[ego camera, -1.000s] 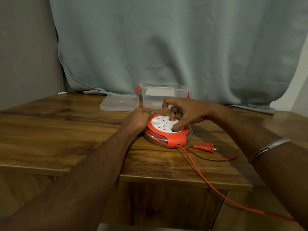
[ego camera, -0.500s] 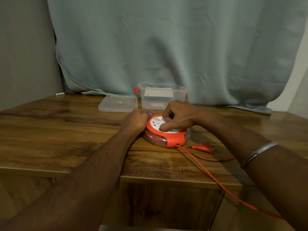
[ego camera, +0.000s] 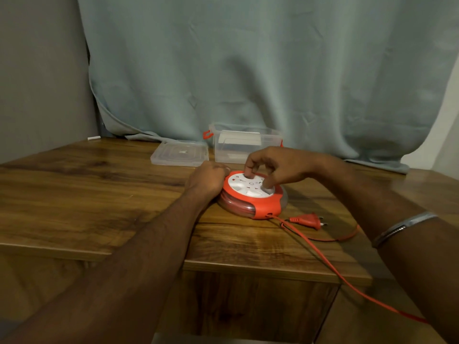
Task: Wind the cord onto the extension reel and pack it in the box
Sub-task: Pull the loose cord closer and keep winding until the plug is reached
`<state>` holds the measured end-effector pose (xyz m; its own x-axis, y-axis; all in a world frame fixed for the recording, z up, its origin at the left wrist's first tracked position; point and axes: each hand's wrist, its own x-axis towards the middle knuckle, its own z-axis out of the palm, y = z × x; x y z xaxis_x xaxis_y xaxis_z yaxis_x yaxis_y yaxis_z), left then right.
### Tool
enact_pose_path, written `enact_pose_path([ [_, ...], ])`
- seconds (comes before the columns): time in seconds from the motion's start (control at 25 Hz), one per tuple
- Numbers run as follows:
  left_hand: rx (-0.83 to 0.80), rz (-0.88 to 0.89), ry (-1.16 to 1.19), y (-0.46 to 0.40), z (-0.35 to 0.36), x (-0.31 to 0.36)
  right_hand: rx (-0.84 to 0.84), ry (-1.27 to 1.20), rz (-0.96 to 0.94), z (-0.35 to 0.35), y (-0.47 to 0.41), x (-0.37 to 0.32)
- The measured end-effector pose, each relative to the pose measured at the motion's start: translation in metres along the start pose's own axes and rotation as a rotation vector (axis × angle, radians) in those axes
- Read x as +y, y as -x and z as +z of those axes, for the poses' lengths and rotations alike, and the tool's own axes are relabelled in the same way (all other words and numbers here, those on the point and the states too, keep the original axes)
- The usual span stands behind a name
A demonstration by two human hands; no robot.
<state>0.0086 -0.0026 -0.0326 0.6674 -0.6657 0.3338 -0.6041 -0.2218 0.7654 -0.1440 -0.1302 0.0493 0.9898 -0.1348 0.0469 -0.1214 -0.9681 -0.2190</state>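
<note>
A round orange extension reel with a white socket face lies flat on the wooden table. My left hand grips its left rim, fingers curled. My right hand is over the white top, fingertips curled down into its recesses. An orange cord leaves the reel's front and runs off the table's front edge toward the lower right. The orange plug lies on the table to the right of the reel. The clear plastic box stands open behind the reel.
The box's clear lid lies flat to the left of the box. A grey-blue curtain hangs behind the table. A small white item sits at the table's far left edge.
My right hand has shifted round on the white top, its fingertips now at different places on the face. The cord loop on the table has drawn in slightly. My left hand stays on the rim.
</note>
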Motion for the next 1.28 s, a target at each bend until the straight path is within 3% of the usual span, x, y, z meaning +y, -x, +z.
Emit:
enact_pose_path([
  [0.12,-0.007,0.013,-0.014,0.0,0.001,-0.001,-0.059,-0.063,0.035,-0.002,0.001,0.008],
  [0.28,0.006,-0.009,-0.005,0.0,0.001,-0.001,0.012,-0.094,0.047,0.003,0.002,0.006],
  [0.44,-0.001,-0.019,-0.026,-0.001,0.0,0.0,0.089,0.008,0.061,0.013,-0.001,-0.003],
  [0.8,0.0,0.015,-0.076,0.0,-0.001,0.001,0.029,0.154,0.152,0.011,-0.011,-0.021],
  [0.96,-0.002,-0.006,-0.019,0.002,-0.002,0.003,0.108,0.227,0.223,0.02,-0.018,-0.027],
  [1.28,0.003,-0.023,0.066,0.001,-0.002,0.001,0.173,0.156,0.081,0.012,-0.006,-0.019],
])
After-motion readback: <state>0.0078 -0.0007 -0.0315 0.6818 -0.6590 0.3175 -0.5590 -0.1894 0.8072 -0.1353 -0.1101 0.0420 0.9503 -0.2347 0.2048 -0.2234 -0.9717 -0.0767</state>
